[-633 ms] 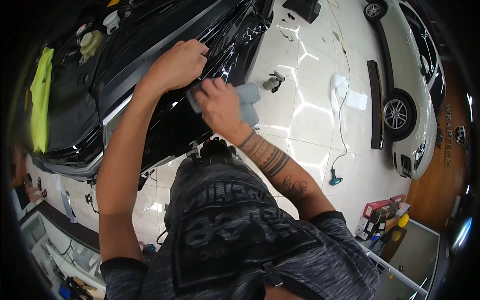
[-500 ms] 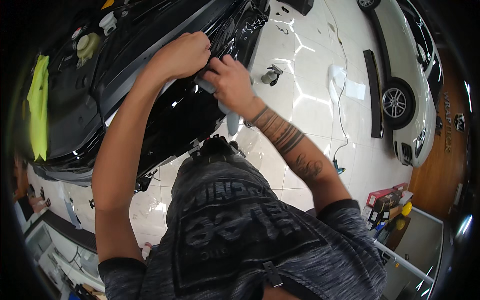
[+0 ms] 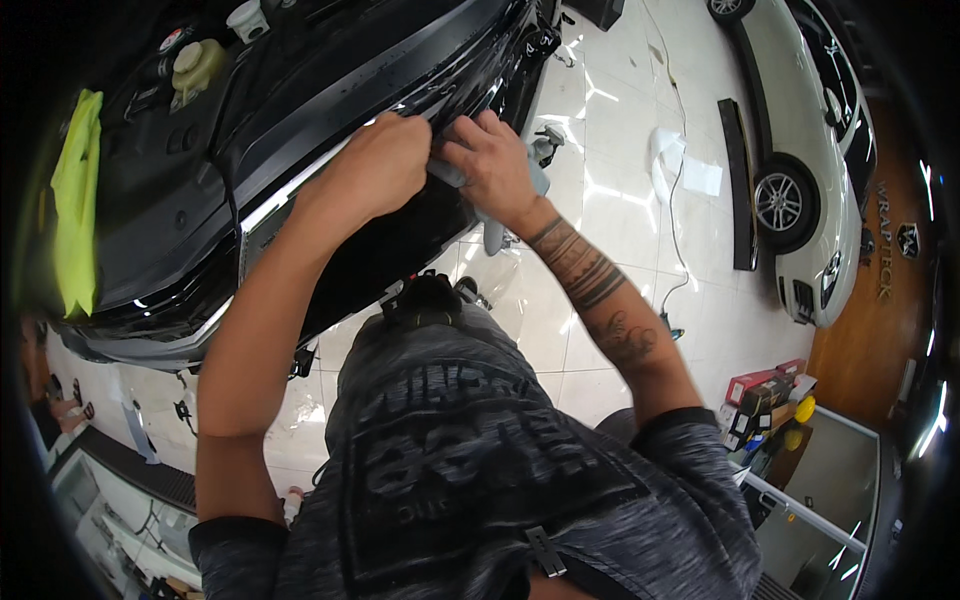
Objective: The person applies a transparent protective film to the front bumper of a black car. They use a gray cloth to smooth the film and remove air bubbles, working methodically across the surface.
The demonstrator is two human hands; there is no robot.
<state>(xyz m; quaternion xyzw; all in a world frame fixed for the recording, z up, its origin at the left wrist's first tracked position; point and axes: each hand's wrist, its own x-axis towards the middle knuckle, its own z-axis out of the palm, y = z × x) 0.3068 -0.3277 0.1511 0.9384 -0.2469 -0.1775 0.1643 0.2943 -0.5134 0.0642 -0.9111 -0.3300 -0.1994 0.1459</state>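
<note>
While both forearms reach up over the front corner of a black car (image 3: 370, 260), the left hand (image 3: 375, 165) is curled just above the glossy bodywork, its fingertips turned out of sight, so I cannot tell how tightly they close or whether they pinch anything. The right hand (image 3: 490, 165), just beside it, has its fingers bent closed over a grey cloth (image 3: 495, 235), which shows under the fingers and droops below the palm by the car's edge. The dark paint reflects in bright streaks, and a yellow-green cloth (image 3: 78, 200) lies along the far left of the bay, near a pale reservoir (image 3: 197, 68). To the right, pale tiled floor (image 3: 610, 270) mirrors the ceiling lights; on it lie a white sheet (image 3: 703, 178), a thin cord (image 3: 684, 160) and 1 long black strip (image 3: 738, 190). Beyond stands a white car (image 3: 800, 100), 2 wheels visible, before a wooden wall (image 3: 850, 350); boxes (image 3: 765, 390) are stacked lower right.
</note>
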